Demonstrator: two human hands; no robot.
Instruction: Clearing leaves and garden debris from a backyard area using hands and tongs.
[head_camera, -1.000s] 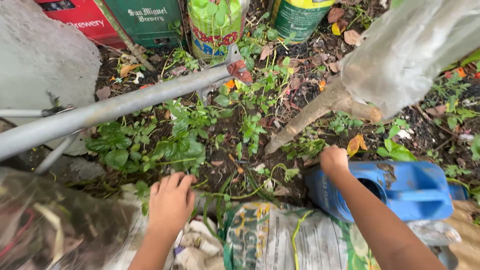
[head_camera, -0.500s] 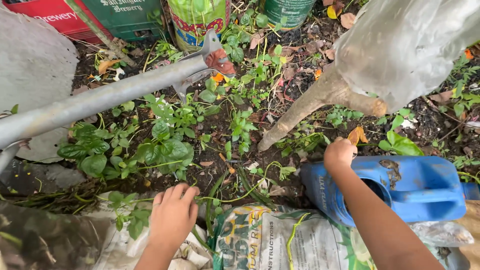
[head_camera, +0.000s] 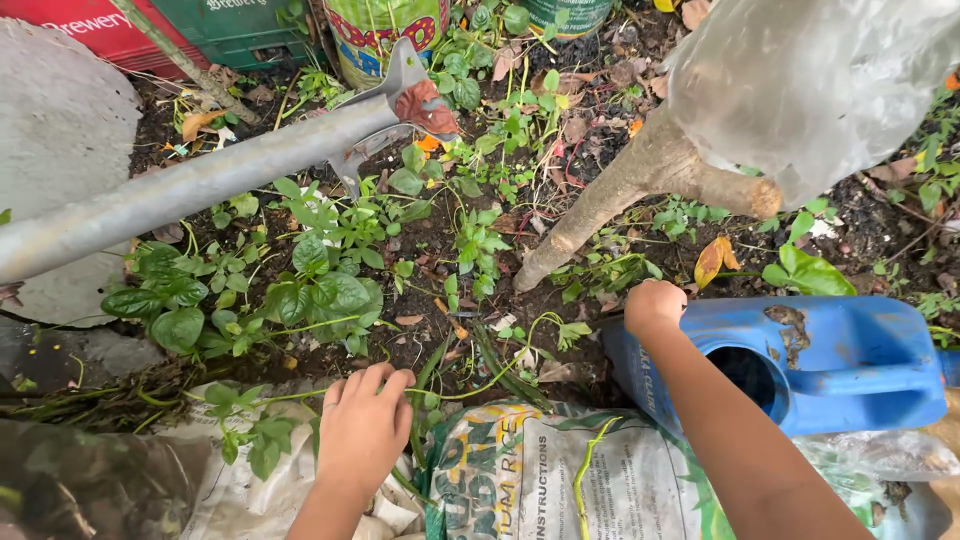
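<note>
- Since a second ago your view has slid down and right, so the grey metal pole (head_camera: 200, 185) sits higher in frame.
- Your left hand (head_camera: 362, 432) has crept forward; its fingers lie loosely curled over thin green vine stems (head_camera: 300, 392), beside the printed sack (head_camera: 560, 480).
- Your right hand (head_camera: 652, 307) stays clenched in a fist against the upper left corner of the blue jug (head_camera: 830, 370).
- Count: two hands, one jug, one sack, one pole, one cut branch (head_camera: 640, 185).

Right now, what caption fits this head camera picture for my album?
Left hand rests on a printed sack among green weeds; right hand, closed, sits at a blue jug.
</note>
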